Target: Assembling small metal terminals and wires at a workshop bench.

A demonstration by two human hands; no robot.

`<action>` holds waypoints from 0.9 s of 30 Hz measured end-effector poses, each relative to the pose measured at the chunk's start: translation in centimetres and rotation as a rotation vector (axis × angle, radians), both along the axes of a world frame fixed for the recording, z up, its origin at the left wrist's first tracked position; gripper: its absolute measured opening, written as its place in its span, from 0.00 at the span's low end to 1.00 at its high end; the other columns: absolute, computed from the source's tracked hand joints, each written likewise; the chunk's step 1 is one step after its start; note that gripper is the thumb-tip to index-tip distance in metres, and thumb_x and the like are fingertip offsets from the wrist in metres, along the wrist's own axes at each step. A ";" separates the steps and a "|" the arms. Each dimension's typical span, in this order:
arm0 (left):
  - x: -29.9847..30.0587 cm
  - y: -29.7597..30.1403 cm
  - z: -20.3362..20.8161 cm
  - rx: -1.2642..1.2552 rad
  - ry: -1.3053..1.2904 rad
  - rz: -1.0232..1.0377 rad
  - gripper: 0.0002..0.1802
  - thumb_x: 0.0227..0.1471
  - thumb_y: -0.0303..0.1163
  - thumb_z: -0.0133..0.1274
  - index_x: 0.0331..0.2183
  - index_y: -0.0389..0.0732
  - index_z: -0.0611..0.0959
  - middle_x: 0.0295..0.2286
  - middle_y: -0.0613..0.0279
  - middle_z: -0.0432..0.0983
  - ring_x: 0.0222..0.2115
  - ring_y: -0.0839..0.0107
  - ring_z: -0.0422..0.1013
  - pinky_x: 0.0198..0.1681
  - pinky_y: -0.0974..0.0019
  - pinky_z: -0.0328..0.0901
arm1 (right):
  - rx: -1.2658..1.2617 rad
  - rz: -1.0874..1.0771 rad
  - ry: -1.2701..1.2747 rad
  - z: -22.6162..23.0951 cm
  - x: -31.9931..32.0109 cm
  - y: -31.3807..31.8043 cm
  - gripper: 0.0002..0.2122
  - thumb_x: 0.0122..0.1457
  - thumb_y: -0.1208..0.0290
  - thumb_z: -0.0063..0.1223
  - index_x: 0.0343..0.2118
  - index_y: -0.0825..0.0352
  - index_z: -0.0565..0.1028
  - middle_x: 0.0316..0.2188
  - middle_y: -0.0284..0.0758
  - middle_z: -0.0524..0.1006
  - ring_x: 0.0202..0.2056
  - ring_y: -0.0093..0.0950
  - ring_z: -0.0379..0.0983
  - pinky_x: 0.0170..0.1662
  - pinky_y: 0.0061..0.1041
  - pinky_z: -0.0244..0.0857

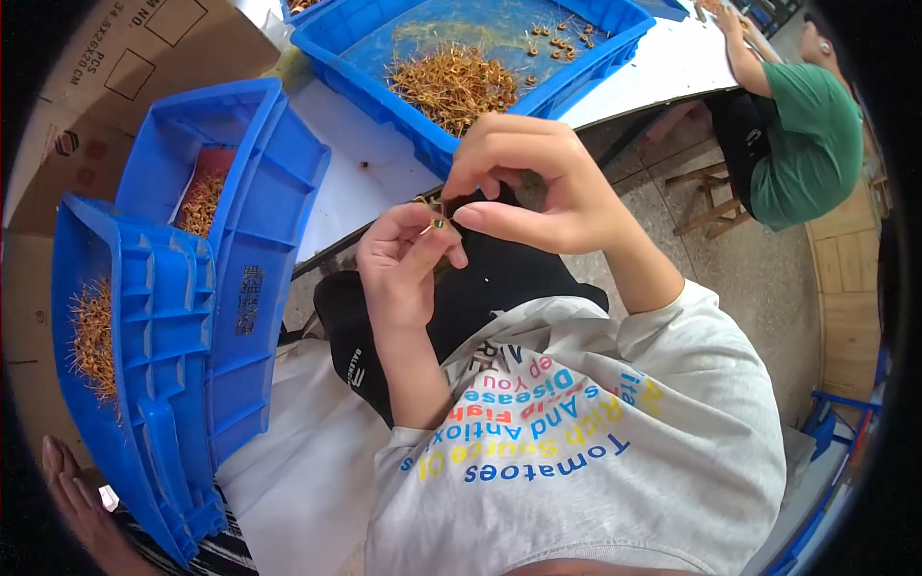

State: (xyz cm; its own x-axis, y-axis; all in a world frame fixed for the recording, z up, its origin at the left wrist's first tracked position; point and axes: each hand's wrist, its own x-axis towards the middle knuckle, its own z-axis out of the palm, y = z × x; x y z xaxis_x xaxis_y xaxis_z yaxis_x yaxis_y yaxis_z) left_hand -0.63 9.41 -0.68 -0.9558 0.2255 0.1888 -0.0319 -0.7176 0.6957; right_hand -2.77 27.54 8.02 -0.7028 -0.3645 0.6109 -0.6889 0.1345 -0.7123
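Between the thumb and fingers of my left hand is a small ring-shaped wire coil, with a dark greenish centre and a coppery rim. Thin wire ends seem to stick up from it. My right hand arches over from the right, its thumb and forefinger bent in a pinch right beside the coil. What those fingertips grip, perhaps a wire end, is too small to make out. Both hands are above my lap, in front of a blue tray holding a heap of copper-coloured wired pieces and several loose ring coils.
Two deep blue bins stand at left, containing more copper-coloured pieces. Cardboard boxes rise behind them. A white tabletop supports the tray. Another person's hand shows at lower left; a person in green sits far right.
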 end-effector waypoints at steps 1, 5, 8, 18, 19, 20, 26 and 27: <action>0.1 0.0 0.1 -0.045 0.010 -0.005 0.10 0.52 0.19 0.56 0.39 0.34 0.80 0.29 0.54 0.77 0.24 0.67 0.72 0.27 0.70 0.68 | 0.001 -0.009 0.006 0.3 0.0 -0.1 0.01 0.51 0.79 0.61 0.26 0.68 0.80 0.26 0.32 0.76 0.24 0.22 0.64 0.25 0.17 0.56; 0.3 0.0 0.7 -0.114 0.024 -0.005 0.10 0.53 0.18 0.54 0.39 0.32 0.79 0.29 0.54 0.77 0.25 0.66 0.72 0.29 0.70 0.68 | 0.062 0.000 0.017 0.8 -0.3 -0.1 0.01 0.51 0.79 0.61 0.27 0.68 0.80 0.26 0.32 0.76 0.23 0.21 0.64 0.25 0.17 0.56; 0.5 0.2 0.9 -0.139 0.032 0.005 0.10 0.53 0.18 0.53 0.40 0.31 0.78 0.30 0.54 0.76 0.25 0.66 0.71 0.30 0.69 0.69 | 0.122 0.022 0.026 0.8 -0.5 -0.1 0.01 0.51 0.79 0.62 0.27 0.68 0.80 0.26 0.32 0.76 0.23 0.21 0.64 0.25 0.16 0.56; 0.2 1.3 0.2 0.103 -0.029 -0.002 0.12 0.60 0.28 0.51 0.44 0.34 0.77 0.32 0.54 0.76 0.30 0.67 0.70 0.32 0.68 0.66 | 0.027 -0.071 -0.042 -0.5 -0.9 -0.5 0.02 0.52 0.78 0.63 0.26 0.68 0.80 0.25 0.31 0.77 0.22 0.20 0.64 0.24 0.15 0.56; 0.2 1.3 0.3 0.131 -0.072 0.012 0.12 0.60 0.27 0.51 0.44 0.34 0.77 0.32 0.54 0.76 0.30 0.68 0.70 0.32 0.68 0.66 | 0.042 -0.070 -0.036 -0.4 -0.9 -0.5 0.02 0.52 0.78 0.63 0.26 0.68 0.80 0.25 0.31 0.77 0.22 0.19 0.64 0.24 0.15 0.56; 0.1 1.3 0.3 0.141 -0.068 0.005 0.11 0.60 0.27 0.50 0.44 0.34 0.77 0.31 0.54 0.76 0.29 0.69 0.70 0.32 0.69 0.65 | 0.057 -0.069 -0.031 -0.2 -0.9 -0.5 0.02 0.52 0.78 0.63 0.26 0.68 0.80 0.25 0.31 0.77 0.22 0.19 0.64 0.24 0.15 0.56; -0.1 0.7 0.1 0.056 -0.045 0.019 0.08 0.57 0.25 0.52 0.39 0.34 0.78 0.28 0.56 0.76 0.26 0.72 0.68 0.30 0.74 0.62 | 0.172 -0.094 0.022 0.8 -1.0 -0.4 0.02 0.52 0.78 0.63 0.25 0.68 0.80 0.25 0.31 0.77 0.22 0.19 0.64 0.24 0.15 0.56; -0.1 0.6 0.0 0.058 -0.031 0.008 0.08 0.56 0.24 0.53 0.39 0.34 0.78 0.28 0.57 0.76 0.25 0.73 0.68 0.30 0.74 0.62 | 0.200 -0.103 0.038 0.9 -1.0 -0.4 0.02 0.51 0.78 0.63 0.25 0.68 0.80 0.25 0.31 0.77 0.22 0.19 0.64 0.24 0.15 0.55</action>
State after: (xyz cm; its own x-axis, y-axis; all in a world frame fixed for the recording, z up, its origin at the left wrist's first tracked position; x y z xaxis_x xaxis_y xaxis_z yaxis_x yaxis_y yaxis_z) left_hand -0.70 10.06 -0.65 -0.9631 0.2072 0.1717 -0.0467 -0.7572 0.6516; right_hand -3.75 27.15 8.88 -0.7204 -0.4086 0.5604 -0.6900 0.3413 -0.6383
